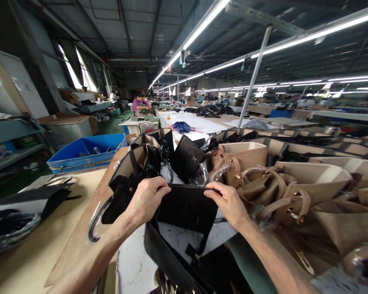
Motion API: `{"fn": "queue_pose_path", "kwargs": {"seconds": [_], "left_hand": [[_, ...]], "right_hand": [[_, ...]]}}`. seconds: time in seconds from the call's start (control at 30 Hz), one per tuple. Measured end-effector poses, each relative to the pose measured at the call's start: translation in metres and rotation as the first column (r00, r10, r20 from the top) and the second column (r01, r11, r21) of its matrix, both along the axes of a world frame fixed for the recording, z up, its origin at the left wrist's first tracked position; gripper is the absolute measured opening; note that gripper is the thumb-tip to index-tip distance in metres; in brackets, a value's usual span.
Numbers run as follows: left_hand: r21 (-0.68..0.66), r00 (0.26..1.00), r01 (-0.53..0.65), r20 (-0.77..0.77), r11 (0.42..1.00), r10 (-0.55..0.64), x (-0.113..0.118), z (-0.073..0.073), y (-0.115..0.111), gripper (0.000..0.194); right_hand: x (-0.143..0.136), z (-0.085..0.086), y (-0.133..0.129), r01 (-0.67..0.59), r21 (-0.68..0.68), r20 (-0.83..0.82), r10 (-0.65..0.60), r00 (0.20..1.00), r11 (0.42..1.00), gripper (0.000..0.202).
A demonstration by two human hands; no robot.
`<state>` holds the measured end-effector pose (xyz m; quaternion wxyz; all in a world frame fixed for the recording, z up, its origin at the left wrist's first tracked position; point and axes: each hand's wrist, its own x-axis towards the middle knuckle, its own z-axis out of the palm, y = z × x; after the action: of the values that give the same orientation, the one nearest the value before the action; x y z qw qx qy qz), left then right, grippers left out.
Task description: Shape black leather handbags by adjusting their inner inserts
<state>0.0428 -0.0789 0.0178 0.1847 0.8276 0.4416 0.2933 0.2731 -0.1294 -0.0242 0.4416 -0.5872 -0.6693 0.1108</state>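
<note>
A: Where to look for the black handbag [184, 206]?

B: Straight ahead, between the two hands, with the top edge drawn nearly level above the white-topped counter [135, 261].

A: And the left hand [150, 194]?

B: Closed in a pinch, thumb against bent fingers, on the left end of that edge.

A: What about the right hand [228, 202]?

B: Likewise closed, pinching the opposite end between thumb and fingers.

A: Anything beneath?

B: A black band [164, 251] curving down toward the viewer, and near it a gold-coloured fitting [198, 259]. Cannot tell how far joined to the held edge.

A: Beyond the hands?

B: Another black handbag [187, 159], tilted, with clear plastic wrap [205, 173] around handles just beside it. To the left, an open black-and-beige tote [122, 169].

A: On the right side?

B: A crowded row of tan handbags [248, 157], some with gold-coloured hardware.

A: Farther off?

B: A blue bin [86, 145] at left, and in the background a person in a purple top [140, 105].
</note>
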Motion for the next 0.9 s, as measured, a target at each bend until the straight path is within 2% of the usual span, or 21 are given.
{"fn": "queue_pose_path", "kwargs": {"seconds": [0.23,0.57,0.73,0.9], "left_hand": [[-0.003,0.988,-0.124,0.094,0.992,0.123,0.003,-0.005,-0.002,0.015],[0.015,0.983,-0.185,-0.006,0.983,0.185,0.006,0.0,-0.001,0.015],[0.027,0.984,-0.178,0.002,0.984,0.178,0.008,-0.001,-0.002,0.014],[0.042,0.982,-0.186,-0.007,0.982,0.186,0.008,-0.002,-0.004,0.017]], "right_hand": [[-0.003,0.001,-0.005,0.034,-0.004,0.054,-0.034,0.998,0.999,0.016],[-0.003,0.004,-0.005,0.052,0.019,0.125,-0.053,0.991,0.998,0.015],[-0.006,0.008,-0.001,0.044,0.143,0.304,-0.086,0.949,0.989,0.012],[-0.03,0.011,0.01,-0.019,0.216,0.545,-0.104,0.832,0.976,0.016]]}}
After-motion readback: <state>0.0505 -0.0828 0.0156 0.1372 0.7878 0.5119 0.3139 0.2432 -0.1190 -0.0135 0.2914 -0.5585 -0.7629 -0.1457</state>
